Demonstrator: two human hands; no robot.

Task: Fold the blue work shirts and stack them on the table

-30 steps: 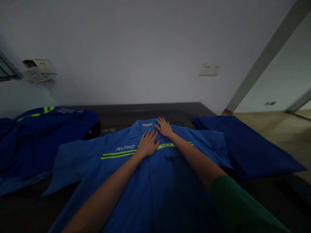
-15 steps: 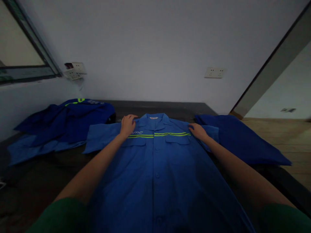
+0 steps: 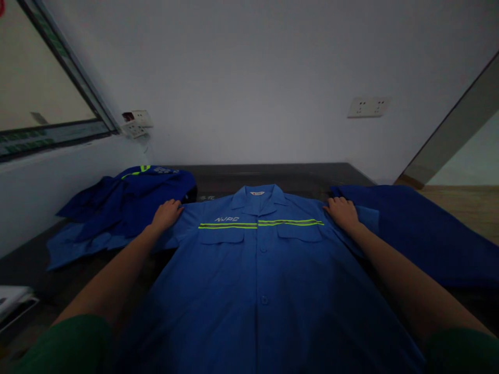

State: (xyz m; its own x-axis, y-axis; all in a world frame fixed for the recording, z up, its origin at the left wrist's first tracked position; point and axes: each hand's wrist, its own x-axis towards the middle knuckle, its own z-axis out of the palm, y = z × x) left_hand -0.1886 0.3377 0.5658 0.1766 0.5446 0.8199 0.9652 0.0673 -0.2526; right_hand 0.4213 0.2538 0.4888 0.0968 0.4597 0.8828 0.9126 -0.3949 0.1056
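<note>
A blue short-sleeved work shirt (image 3: 234, 270) lies front side up, collar away from me, with yellow-green striped bands, two flap pockets and the letters NJPC on the chest. My left hand (image 3: 167, 214) is on the sleeve at the left, its fingers bent and closed on the cloth. On the opposite sleeve, near the shoulder seam, my right hand (image 3: 343, 212) has its fingers curled over the fabric. The fingertips of both hands are partly hidden. The shirt's lower part runs out of view toward me.
A dark table (image 3: 280, 170) stands against the wall. Crumpled darker blue clothing (image 3: 140, 200) lies at the left over lighter blue cloth (image 3: 66, 249). Flat dark blue cloth (image 3: 413, 228) lies at the right. A white object (image 3: 15, 301) sits at the left edge. Sockets (image 3: 368, 107) are on the wall.
My left hand has slid left from the shirt's shoulder onto the sleeve, uncovering the chest letters. My right hand remains by its sleeve. The view has shifted slightly.
</note>
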